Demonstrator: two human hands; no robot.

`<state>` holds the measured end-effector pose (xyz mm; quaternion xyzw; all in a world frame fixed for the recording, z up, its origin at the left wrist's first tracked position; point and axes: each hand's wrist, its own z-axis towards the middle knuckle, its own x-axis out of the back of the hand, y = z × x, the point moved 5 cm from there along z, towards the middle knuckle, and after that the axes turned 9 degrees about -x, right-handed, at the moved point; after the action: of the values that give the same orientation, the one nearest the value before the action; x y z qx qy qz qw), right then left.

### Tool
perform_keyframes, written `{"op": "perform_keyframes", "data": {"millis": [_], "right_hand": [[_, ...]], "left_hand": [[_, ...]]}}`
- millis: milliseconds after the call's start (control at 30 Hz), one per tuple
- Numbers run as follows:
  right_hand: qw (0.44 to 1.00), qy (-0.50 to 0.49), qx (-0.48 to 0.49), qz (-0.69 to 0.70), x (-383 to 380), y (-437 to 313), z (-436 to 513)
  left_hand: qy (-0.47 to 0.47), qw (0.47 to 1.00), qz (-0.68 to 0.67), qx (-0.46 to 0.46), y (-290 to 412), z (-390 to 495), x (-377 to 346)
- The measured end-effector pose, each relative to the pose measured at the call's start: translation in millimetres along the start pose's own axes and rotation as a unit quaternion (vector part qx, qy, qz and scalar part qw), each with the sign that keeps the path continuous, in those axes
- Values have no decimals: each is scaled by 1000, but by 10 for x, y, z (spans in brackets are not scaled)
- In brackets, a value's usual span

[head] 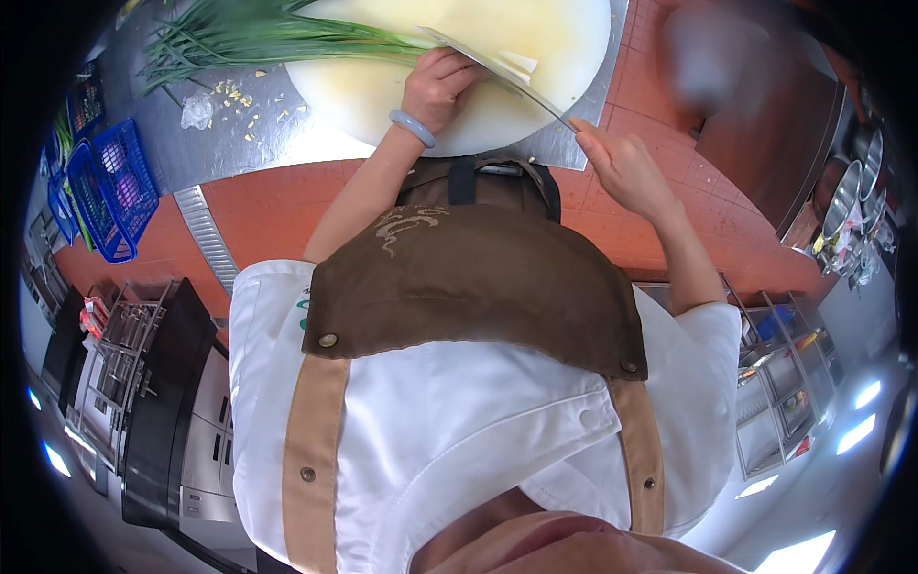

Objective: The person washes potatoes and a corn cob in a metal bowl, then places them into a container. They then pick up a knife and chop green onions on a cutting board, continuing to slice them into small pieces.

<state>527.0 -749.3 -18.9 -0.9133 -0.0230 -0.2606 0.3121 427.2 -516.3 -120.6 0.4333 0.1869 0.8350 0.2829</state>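
A round white cutting board [337, 97] lies on a metal table, with a bundle of long green onions [315, 39] across it, leaves to the left and white ends to the right. My left hand [442, 85], a pale bangle at its wrist, presses on the bundle near the white ends, its fingers bent close against the blade. My right hand [622, 163] grips the handle of a kitchen knife [513, 85]. The blade slants up and left over the onions. Short white stalk pieces [522, 63] lie just beyond the blade. Whether the edge touches the board is hidden.
On the metal table [251, 143], left of the board, are a crumpled clear plastic scrap [197, 110] and scattered yellowish bits [237, 93]. Blue plastic baskets [115, 190] stand beyond the table's left end. Metal pans [843, 197] are at the far right, above the red tiled floor [645, 86].
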Motion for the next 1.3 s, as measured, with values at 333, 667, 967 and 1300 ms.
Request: {"op": "perform_keyframes", "data": {"millis": [333,667,967,1300], "right_hand": [[1000,1,6,-3,-115,-205,557],[1000,7,-8,-1,-27,-108,-3],[999,-35,-30,12,-35,-28,85],[989,-46,-105,98,-170,-285,506]], "left_hand": [[-2,1000,20,-12,27,31,28],[47,997,58,1,19,25,58],[50,997,55,6,10,20,60],[34,998,32,35,16,39,72]]}}
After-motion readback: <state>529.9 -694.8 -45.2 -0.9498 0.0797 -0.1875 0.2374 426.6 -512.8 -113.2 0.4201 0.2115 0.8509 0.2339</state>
